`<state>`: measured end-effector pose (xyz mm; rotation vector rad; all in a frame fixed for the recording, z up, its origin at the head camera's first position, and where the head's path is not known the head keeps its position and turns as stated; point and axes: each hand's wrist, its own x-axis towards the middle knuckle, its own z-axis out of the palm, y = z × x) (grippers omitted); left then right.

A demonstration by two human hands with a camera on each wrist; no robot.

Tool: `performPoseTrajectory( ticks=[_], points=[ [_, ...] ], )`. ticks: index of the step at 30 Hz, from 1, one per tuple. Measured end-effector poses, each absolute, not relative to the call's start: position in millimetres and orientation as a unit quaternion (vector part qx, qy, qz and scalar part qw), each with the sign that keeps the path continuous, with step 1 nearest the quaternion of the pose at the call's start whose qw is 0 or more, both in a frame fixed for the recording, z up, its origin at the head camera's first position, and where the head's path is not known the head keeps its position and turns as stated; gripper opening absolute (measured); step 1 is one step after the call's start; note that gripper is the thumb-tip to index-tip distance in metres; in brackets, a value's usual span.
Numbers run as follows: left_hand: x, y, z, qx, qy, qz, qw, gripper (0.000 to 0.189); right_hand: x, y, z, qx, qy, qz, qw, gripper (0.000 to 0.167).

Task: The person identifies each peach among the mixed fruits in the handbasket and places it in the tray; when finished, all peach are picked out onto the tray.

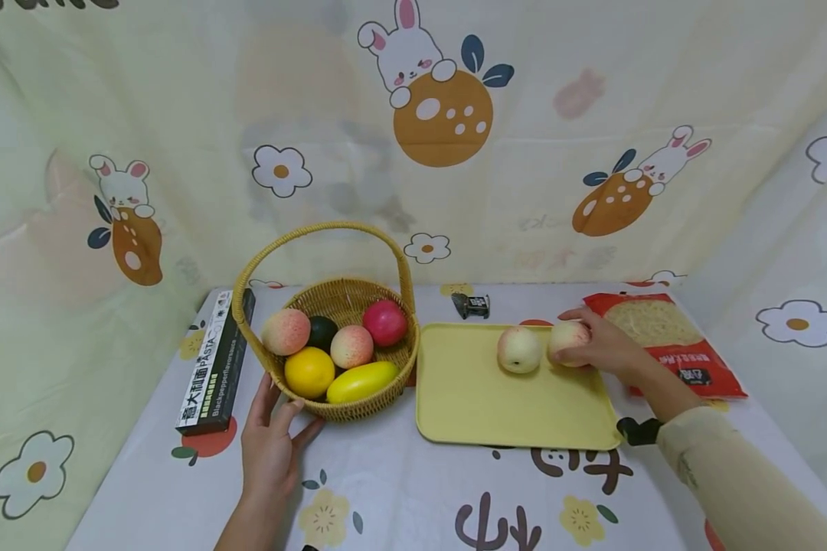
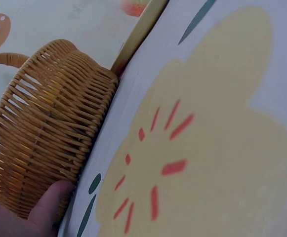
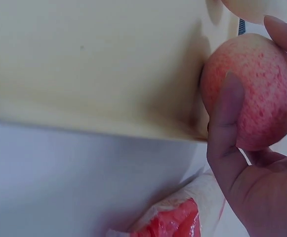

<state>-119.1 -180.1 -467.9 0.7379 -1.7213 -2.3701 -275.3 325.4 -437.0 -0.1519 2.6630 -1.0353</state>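
Observation:
A pale peach with a red blush (image 3: 254, 91) is gripped between the thumb and fingers of my right hand (image 1: 596, 344), at the back right corner of the yellow tray (image 1: 517, 413). Another pale peach (image 1: 520, 350) sits on the tray just left of it. My left hand (image 1: 272, 440) rests spread against the outer wall of the wicker basket (image 1: 361, 409), its thumb (image 2: 52, 202) low on the weave. Inside the basket lie two pinkish peaches (image 1: 351, 347), a round yellow fruit (image 1: 309, 373), a long yellow fruit (image 1: 363, 382), a red fruit (image 1: 385, 322) and a dark fruit (image 1: 322, 333).
Left of the basket lies a black and white pasta box (image 1: 216, 367). A red bag of pale dry food (image 1: 668, 337) is at the right, beyond the tray. Behind the tray is a small black packet (image 1: 472, 305). The basket's tall handle (image 1: 331, 226) arches over the fruit.

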Motion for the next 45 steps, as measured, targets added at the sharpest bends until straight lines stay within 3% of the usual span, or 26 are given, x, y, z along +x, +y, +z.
performPoseTrajectory(
  ticks=[11,32,45],
  points=[
    [-117,-181,-468,0.246,-0.567,-0.784,0.063,0.078,-268,333,-428,-0.031,0.915,-0.373,0.151,0.097],
    [-120,-181,-468,0.241,-0.562,-0.789,0.066,0.077,-241,355,-397,-0.021,0.914,-0.395,0.096,0.097],
    [-119,-180,-469,0.238,-0.568,-0.785,0.064,0.077,-214,329,-381,-0.078,0.904,-0.419,0.045,0.063]
  ],
)
